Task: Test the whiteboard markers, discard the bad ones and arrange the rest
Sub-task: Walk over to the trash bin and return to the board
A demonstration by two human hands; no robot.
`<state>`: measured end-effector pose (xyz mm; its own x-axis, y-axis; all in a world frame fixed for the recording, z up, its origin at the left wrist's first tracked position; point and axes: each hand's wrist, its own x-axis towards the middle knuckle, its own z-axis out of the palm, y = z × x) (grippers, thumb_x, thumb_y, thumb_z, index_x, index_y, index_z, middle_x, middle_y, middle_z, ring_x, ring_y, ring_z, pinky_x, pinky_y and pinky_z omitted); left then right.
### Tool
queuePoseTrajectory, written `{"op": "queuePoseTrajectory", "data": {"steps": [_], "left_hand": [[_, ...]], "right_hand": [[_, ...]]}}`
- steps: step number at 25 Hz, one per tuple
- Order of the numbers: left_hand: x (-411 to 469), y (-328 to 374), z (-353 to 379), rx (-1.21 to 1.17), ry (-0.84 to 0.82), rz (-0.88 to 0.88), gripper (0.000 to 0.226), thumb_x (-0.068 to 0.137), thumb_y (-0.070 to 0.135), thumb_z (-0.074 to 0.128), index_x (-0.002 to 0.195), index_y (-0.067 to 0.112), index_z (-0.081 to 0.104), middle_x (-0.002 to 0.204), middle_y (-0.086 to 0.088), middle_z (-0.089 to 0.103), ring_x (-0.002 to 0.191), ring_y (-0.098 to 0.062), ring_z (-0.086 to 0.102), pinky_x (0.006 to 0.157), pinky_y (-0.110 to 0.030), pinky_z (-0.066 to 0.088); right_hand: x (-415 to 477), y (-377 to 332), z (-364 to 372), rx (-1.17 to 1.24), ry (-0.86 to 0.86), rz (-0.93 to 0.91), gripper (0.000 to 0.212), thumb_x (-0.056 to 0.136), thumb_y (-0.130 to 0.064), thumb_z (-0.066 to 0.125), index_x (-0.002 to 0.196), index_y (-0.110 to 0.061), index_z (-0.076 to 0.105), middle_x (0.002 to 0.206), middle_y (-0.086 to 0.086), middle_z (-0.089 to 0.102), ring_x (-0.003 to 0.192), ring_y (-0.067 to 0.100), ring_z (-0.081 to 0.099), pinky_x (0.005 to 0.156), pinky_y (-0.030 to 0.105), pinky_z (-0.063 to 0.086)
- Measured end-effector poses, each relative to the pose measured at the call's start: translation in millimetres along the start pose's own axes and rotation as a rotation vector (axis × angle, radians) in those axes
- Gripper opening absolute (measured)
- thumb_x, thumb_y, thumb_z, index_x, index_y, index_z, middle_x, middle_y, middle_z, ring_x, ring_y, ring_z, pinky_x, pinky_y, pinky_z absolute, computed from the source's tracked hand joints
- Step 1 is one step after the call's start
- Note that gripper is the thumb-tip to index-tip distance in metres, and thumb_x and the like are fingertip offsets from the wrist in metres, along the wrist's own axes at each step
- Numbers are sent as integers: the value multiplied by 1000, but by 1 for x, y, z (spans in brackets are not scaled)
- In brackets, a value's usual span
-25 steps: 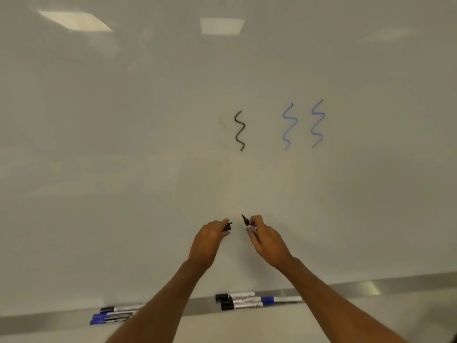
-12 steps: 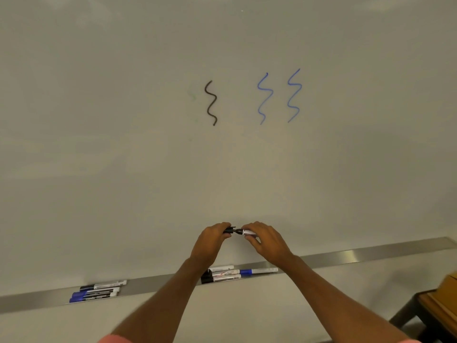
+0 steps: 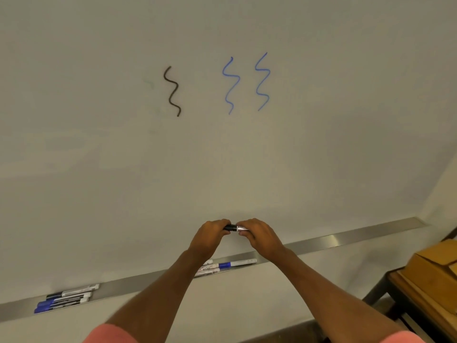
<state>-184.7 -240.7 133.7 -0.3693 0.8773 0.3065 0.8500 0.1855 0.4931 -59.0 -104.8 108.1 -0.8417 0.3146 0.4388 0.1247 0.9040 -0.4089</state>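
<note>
In front of the whiteboard [image 3: 321, 144], both hands hold one black marker [image 3: 235, 228] level. My left hand [image 3: 212, 235] grips its black cap end, and my right hand [image 3: 259, 235] grips the white barrel; cap and barrel meet between the hands. On the board are a black squiggle [image 3: 173, 91] and two blue squiggles [image 3: 244, 82]. Several markers [image 3: 65, 298] lie at the left of the metal tray [image 3: 346, 240]. Another group of markers [image 3: 227, 265] lies in the tray under my forearms, partly hidden by my left arm.
A wooden table with a cardboard box [image 3: 435, 276] stands at the lower right, close to my right arm. The tray runs along the board's bottom edge, ending near the right corner.
One second ago the cap in my left hand and the bare-tipped marker in my right were apart. They have come together, and the cap now sits on the marker. The view has tilted downward.
</note>
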Motion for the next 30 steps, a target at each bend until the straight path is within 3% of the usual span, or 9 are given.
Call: {"op": "queuePoseTrajectory", "data": {"steps": [5, 9, 12, 15, 18, 20, 23, 27, 30], "left_hand": [[16, 21, 35, 79, -36, 70, 25, 94, 14, 54, 116, 4, 61, 105, -13, 69, 92, -25, 65, 84, -31, 49], [27, 37, 68, 97, -46, 159, 18, 91, 7, 57, 106, 5, 65, 96, -11, 71, 86, -22, 67, 74, -31, 51], [32, 49, 92, 128, -96, 227, 16, 87, 7, 61, 102, 5, 65, 93, -10, 71, 83, -22, 67, 67, -24, 45], [40, 62, 120, 129, -158, 287, 16, 85, 9, 60, 99, 5, 65, 88, -10, 70, 76, -26, 67, 65, -31, 51], [50, 77, 146, 130, -211, 320, 12, 89, 11, 55, 97, 7, 64, 83, -8, 68, 69, -26, 62, 60, -30, 43], [54, 87, 162, 153, -255, 343, 11, 92, 13, 54, 99, 8, 61, 85, -9, 67, 71, -27, 61, 60, -32, 42], [60, 107, 191, 153, -290, 326, 7, 94, 14, 51, 95, 8, 55, 84, -9, 65, 72, -29, 60, 62, -38, 47], [64, 125, 231, 157, -288, 234, 5, 96, 15, 47, 94, 12, 50, 83, -7, 62, 71, -26, 58, 59, -32, 42], [60, 132, 270, 173, -375, 166, 9, 94, 18, 53, 102, 14, 52, 96, -7, 65, 79, -25, 60, 65, -33, 47]], "right_hand": [[-23, 24, -14, 66, -11, 119, 19, 95, -19, 53, 103, -11, 68, 84, 6, 68, 75, 20, 60, 67, 31, 47], [-45, 45, -30, 148, -46, 223, 16, 93, -14, 53, 85, -7, 65, 67, 6, 60, 60, 18, 51, 58, 30, 37], [-63, 62, -44, 165, -103, 297, 17, 92, -13, 53, 86, -7, 66, 66, 6, 61, 57, 12, 48, 57, 23, 35], [-82, 78, -56, 187, -150, 407, 21, 94, -17, 53, 81, -8, 66, 60, -7, 58, 52, 3, 46, 54, 12, 34], [-103, 95, -66, 207, -181, 496, 26, 95, -20, 53, 74, -8, 64, 57, -14, 52, 50, 1, 47, 54, 11, 33], [-116, 106, -72, 201, -217, 547, 24, 95, -19, 52, 80, -6, 65, 61, -14, 54, 53, -1, 49, 56, 10, 34], [-135, 124, -79, 164, -246, 628, 21, 97, -22, 50, 96, -6, 64, 82, 0, 64, 66, 3, 53, 66, 20, 39], [-173, 153, -81, 40, -319, 677, 33, 97, -14, 48, 130, -11, 51, 122, 10, 60, 105, 25, 57, 92, 35, 45], [-208, 175, -77, -8, -329, 793, 36, 97, -12, 49, 133, -15, 49, 124, 10, 58, 107, 27, 57, 96, 38, 46]]}}
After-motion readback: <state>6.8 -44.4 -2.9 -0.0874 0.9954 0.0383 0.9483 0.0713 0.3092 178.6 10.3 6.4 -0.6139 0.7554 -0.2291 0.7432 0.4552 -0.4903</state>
